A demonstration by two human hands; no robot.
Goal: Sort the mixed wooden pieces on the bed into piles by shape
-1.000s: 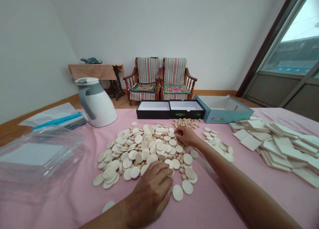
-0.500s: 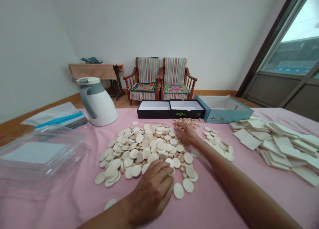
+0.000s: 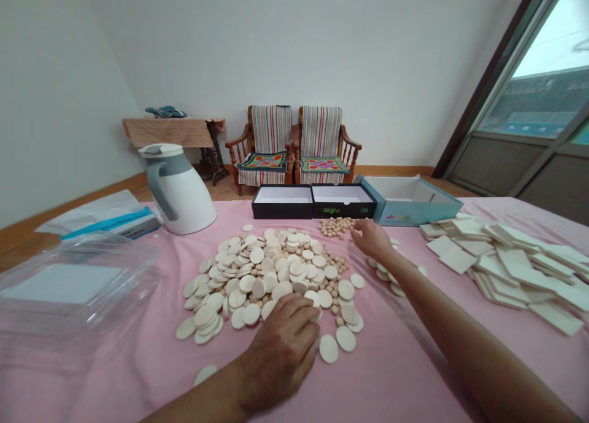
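Note:
A large heap of pale round wooden discs [image 3: 271, 269] lies on the pink cloth [image 3: 396, 374], with small round beads mixed among them. My left hand [image 3: 280, 349] rests curled on the near edge of the heap, and its palm hides whatever is beneath it. My right hand [image 3: 372, 239] reaches far right of the heap, its fingertips next to a small mound of beads [image 3: 335, 227]. A smaller group of discs [image 3: 381, 274] lies partly hidden under my right wrist. Whether my right fingers pinch a bead, I cannot tell.
Many flat square wooden tiles [image 3: 510, 269] lie heaped at the right. Two black open boxes [image 3: 283, 202] and a blue box [image 3: 405, 205] stand at the far edge. A white jug [image 3: 177, 193] and a clear plastic tub [image 3: 69, 288] stand at the left.
My right hand has moved right and away from the heap, past the beads toward the small disc group. My left hand stays at nearly the same place.

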